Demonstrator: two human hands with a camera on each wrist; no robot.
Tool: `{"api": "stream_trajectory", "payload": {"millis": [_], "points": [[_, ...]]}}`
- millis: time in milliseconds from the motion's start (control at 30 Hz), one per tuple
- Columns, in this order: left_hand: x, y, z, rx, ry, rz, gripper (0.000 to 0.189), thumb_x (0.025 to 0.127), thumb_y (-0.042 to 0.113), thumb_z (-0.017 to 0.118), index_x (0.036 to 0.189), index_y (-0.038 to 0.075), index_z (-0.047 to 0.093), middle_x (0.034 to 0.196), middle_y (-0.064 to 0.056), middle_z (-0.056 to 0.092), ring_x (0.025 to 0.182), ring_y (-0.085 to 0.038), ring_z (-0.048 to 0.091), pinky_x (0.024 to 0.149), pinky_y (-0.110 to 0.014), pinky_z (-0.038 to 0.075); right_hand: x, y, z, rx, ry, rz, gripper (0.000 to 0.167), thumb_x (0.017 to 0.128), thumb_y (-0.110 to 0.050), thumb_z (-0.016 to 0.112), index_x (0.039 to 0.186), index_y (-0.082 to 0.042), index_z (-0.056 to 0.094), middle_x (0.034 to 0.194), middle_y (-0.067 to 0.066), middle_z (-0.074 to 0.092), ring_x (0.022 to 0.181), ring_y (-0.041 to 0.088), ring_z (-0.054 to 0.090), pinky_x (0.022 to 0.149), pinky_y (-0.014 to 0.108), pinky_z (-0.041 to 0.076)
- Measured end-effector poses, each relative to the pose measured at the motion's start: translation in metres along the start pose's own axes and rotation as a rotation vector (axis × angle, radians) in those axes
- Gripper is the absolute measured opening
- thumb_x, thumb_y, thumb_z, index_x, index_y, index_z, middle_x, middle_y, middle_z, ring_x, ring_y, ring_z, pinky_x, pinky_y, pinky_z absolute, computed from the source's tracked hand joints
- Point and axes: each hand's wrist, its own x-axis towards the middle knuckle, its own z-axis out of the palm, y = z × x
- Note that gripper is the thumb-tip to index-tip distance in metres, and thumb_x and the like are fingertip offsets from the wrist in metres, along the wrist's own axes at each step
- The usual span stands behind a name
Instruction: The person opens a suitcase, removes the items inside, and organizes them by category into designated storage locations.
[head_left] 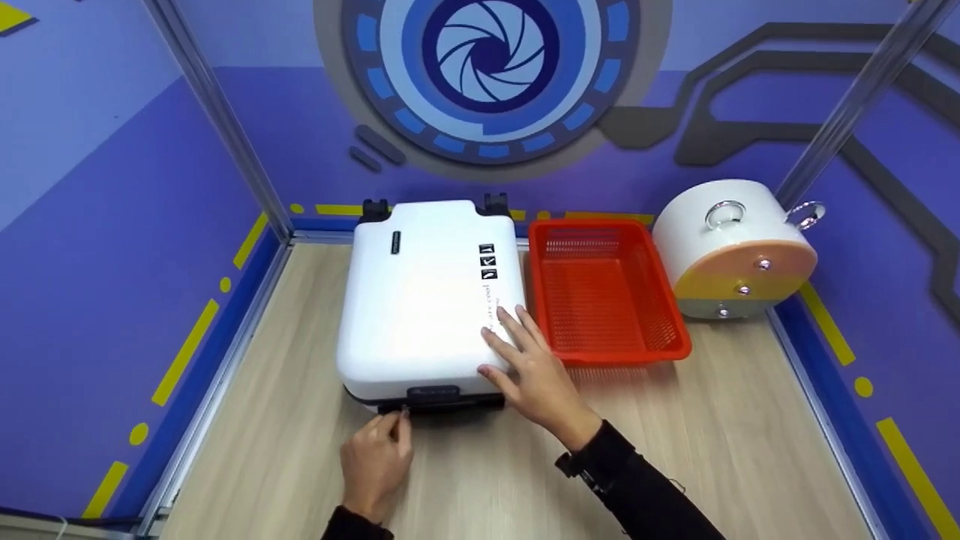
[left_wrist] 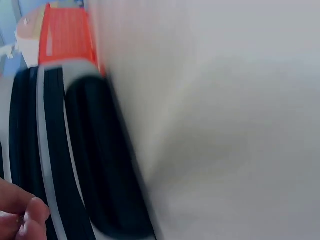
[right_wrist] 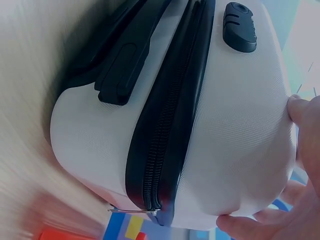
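Observation:
A white hard-shell suitcase [head_left: 431, 300] lies flat with its wheels toward the back wall. At its front edge my left hand [head_left: 375, 461] has thumb and finger pinched together on a small metal zipper pull, mostly hidden by the fingertips [left_wrist: 36, 212]. My right hand [head_left: 536, 379] rests on the suitcase's front right corner, fingers spread over the lid. A black zipper [right_wrist: 162, 130] runs round the side, and another metal zipper pull [right_wrist: 132, 211] shows there. The black combination lock [right_wrist: 240, 27] sits above the zipper, and the black carry handle [right_wrist: 125, 65] below it.
An orange-red plastic basket [head_left: 546, 300] stands close against the suitcase's right side. Beyond it, near the back right corner, is a white rounded drawer box [head_left: 701, 214] with ring handles. Patterned blue-purple walls [head_left: 225, 150] enclose the wooden tabletop [head_left: 675, 450].

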Motion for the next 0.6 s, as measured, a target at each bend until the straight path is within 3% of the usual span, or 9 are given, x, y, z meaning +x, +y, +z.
{"api": "stream_trajectory", "payload": {"millis": [300, 400, 600], "points": [[0.008, -0.036, -0.024, 0.057, -0.103, -0.153, 0.009, 0.090, 0.007, 0.080, 0.083, 0.004, 0.083, 0.070, -0.007, 0.075, 0.056, -0.023, 0.068, 0.052, -0.043, 0.051, -0.004, 0.003, -0.002, -0.012, -0.001, 0.021, 0.063, 0.106, -0.062, 0.064, 0.160, -0.029, 0.059, 0.180, 0.000, 0.039, 0.172, 0.033, 0.027, 0.127, 0.060, 0.043], [0.013, -0.049, -0.032, 0.046, -0.107, -0.217, 0.009, 0.089, 0.008, 0.080, 0.081, 0.006, 0.084, 0.069, -0.007, 0.076, 0.056, -0.027, 0.069, 0.051, -0.046, 0.051, -0.002, 0.001, 0.000, -0.015, -0.001, 0.010, 0.063, 0.106, -0.063, 0.063, 0.160, -0.030, 0.060, 0.180, -0.001, 0.039, 0.172, 0.033, 0.028, 0.127, 0.059, 0.043], [0.029, -0.071, -0.041, 0.008, -0.116, -0.344, 0.012, 0.093, 0.014, 0.078, 0.092, 0.011, 0.089, 0.075, -0.007, 0.081, 0.066, -0.034, 0.077, 0.059, -0.054, 0.057, 0.000, 0.001, 0.001, -0.017, 0.021, -0.005, 0.063, 0.105, -0.063, 0.065, 0.159, -0.030, 0.060, 0.179, -0.001, 0.042, 0.170, 0.033, 0.032, 0.127, 0.059, 0.044]]}}
